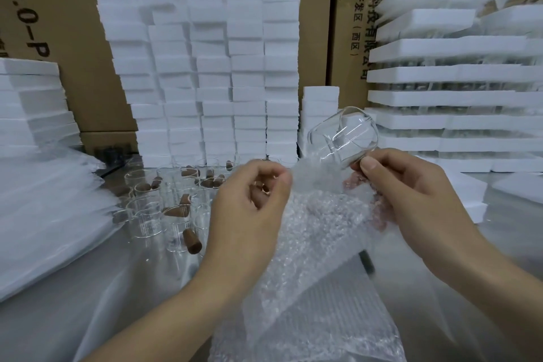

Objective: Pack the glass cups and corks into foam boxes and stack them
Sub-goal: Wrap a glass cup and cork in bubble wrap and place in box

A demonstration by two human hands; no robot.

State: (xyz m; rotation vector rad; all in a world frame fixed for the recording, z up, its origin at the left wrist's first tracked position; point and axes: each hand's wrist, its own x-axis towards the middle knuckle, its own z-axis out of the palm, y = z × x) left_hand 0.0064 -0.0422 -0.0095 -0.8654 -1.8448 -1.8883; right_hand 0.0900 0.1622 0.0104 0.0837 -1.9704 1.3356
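Cardboard cartons (88,38) wall off the back, with white foam boxes (214,73) piled high at 12 o'clock and more foam layers (440,73) stacked at 2. On the shiny bench (102,288), out around 9 o'clock, a bunch of loose glass cups (147,214) stand with brown corks (192,241) scattered among them. Left grip (249,200) is pinching the top edge of the bubble wrap (308,244) at centre. Right grip (411,194), at 3 o'clock, pinches a tilted glass cup (343,138) by its lower end, thumb on top. That cup sits toward 1 o'clock, right at the wrap's upper edge.
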